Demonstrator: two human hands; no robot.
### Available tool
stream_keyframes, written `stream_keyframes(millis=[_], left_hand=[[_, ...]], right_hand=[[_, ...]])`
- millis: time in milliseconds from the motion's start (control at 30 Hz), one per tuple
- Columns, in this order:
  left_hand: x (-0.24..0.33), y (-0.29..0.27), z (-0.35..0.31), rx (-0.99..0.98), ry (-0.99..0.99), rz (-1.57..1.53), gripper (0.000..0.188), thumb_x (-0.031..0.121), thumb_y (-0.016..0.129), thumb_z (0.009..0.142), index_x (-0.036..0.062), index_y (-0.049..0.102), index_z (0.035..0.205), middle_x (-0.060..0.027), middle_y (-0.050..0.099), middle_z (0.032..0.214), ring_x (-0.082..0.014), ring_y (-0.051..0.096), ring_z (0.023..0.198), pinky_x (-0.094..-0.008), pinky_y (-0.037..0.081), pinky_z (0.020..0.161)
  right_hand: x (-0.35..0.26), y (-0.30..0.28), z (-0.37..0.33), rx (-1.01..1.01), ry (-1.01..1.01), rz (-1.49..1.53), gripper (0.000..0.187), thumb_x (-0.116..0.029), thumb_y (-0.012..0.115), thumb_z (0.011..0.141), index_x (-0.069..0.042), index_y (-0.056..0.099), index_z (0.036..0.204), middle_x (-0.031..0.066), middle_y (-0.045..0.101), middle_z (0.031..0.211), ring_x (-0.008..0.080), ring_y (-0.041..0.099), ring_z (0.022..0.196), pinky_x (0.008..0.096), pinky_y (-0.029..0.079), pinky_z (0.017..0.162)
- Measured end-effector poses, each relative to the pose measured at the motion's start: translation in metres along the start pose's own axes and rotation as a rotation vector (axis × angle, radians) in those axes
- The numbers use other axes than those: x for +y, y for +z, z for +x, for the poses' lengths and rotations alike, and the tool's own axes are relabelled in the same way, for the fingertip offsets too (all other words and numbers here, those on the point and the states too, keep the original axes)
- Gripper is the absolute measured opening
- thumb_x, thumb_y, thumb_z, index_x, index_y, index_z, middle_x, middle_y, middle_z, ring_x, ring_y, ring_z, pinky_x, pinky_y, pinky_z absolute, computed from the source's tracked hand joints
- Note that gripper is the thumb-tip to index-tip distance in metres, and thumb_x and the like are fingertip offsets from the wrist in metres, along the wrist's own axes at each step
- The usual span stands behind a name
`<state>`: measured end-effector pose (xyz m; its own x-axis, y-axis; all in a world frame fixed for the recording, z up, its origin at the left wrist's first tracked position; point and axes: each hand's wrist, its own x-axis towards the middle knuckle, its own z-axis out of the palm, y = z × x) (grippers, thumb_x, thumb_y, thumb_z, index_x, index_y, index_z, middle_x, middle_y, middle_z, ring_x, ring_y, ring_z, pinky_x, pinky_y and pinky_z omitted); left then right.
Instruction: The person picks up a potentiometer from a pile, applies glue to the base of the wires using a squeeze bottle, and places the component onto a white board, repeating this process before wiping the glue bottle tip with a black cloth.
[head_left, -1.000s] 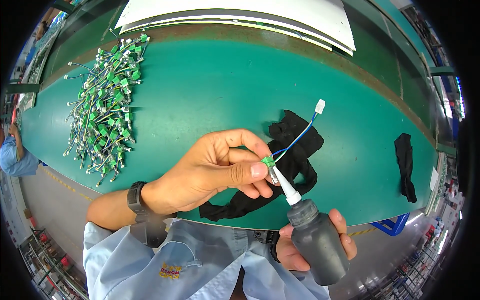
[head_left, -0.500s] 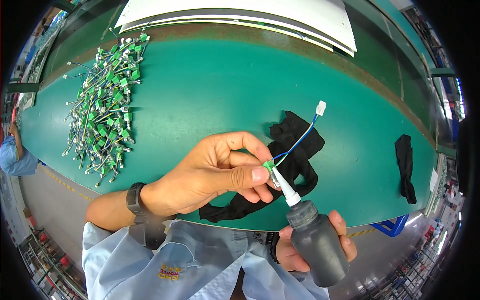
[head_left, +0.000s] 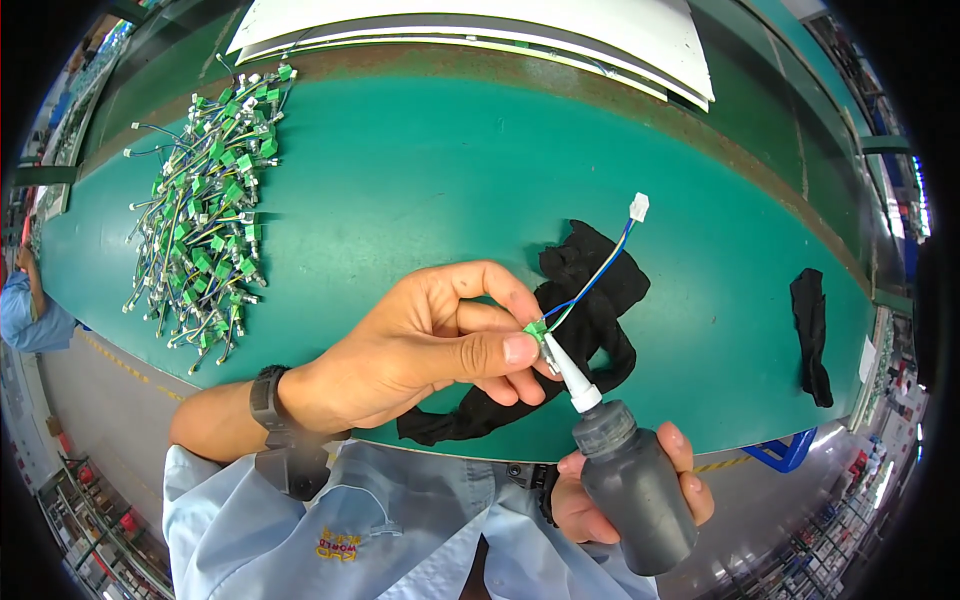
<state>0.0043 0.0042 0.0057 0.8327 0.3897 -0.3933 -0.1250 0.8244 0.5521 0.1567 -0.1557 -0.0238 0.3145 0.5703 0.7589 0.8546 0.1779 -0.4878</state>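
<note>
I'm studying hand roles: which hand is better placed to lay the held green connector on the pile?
Probably the left hand: it holds the green connector, and the pile lies on that side, while the right hand holds the dark bottle.

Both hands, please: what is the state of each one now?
Left hand: closed, pinching the wired green connector.
Right hand: closed around the dark bottle with white nozzle.

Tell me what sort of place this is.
Probably a factory assembly area: a broad green workbench, a heap of wired green parts, and another person in light blue at far left.
</note>
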Motion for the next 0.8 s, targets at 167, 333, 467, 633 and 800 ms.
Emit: stream_keyframes(millis=[167, 333, 467, 633, 800], left_hand=[[-0.001, -0.002, 0.0, -0.008, 0.009, 0.009, 0.021, 0.011, 0.058, 0.092, 0.0003, 0.049, 0.107, -0.0118, 0.065, 0.096, -0.0163, 0.066, 0.082, -0.0226, 0.053, 0.068], [-0.001, -0.003, -0.001, -0.031, 0.006, -0.006, 0.022, 0.013, 0.057, 0.092, 0.0002, 0.05, 0.108, -0.0122, 0.065, 0.099, -0.015, 0.065, 0.083, -0.0227, 0.052, 0.07], [0.002, -0.002, -0.001, -0.059, -0.019, -0.024, 0.022, 0.013, 0.057, 0.093, 0.0006, 0.05, 0.109, -0.0133, 0.064, 0.1, -0.0145, 0.065, 0.081, -0.0227, 0.051, 0.069], [0.0, -0.004, -0.001, -0.063, -0.011, -0.051, 0.022, 0.013, 0.056, 0.093, 0.0008, 0.05, 0.11, -0.0142, 0.064, 0.1, -0.014, 0.064, 0.08, -0.0224, 0.051, 0.067], [-0.001, -0.006, -0.002, -0.081, -0.022, -0.074, 0.022, 0.013, 0.055, 0.094, 0.0011, 0.05, 0.111, -0.0142, 0.065, 0.1, -0.0126, 0.064, 0.079, -0.0218, 0.049, 0.064]], right_hand=[[0.005, 0.004, 0.002, 0.052, -0.095, -0.032, 0.052, -0.04, 0.03, 0.099, 0.004, 0.031, 0.127, 0.0164, 0.032, 0.126, 0.034, 0.057, 0.1, 0.0309, 0.046, 0.072], [0.006, 0.003, 0.005, 0.009, -0.101, -0.031, 0.052, -0.039, 0.029, 0.099, 0.004, 0.031, 0.128, 0.0167, 0.032, 0.126, 0.034, 0.057, 0.099, 0.0315, 0.046, 0.073], [0.005, 0.002, 0.006, 0.017, -0.123, -0.071, 0.051, -0.039, 0.028, 0.099, 0.003, 0.032, 0.128, 0.017, 0.033, 0.126, 0.0337, 0.058, 0.099, 0.0313, 0.047, 0.073], [0.006, 0.0, 0.006, -0.01, -0.109, -0.09, 0.051, -0.039, 0.027, 0.099, 0.004, 0.033, 0.128, 0.0175, 0.034, 0.126, 0.033, 0.058, 0.098, 0.0312, 0.047, 0.074], [0.009, 0.011, 0.005, 0.095, -0.148, -0.044, 0.052, -0.039, 0.026, 0.099, 0.004, 0.032, 0.128, 0.018, 0.034, 0.126, 0.0328, 0.058, 0.098, 0.0311, 0.047, 0.074]])
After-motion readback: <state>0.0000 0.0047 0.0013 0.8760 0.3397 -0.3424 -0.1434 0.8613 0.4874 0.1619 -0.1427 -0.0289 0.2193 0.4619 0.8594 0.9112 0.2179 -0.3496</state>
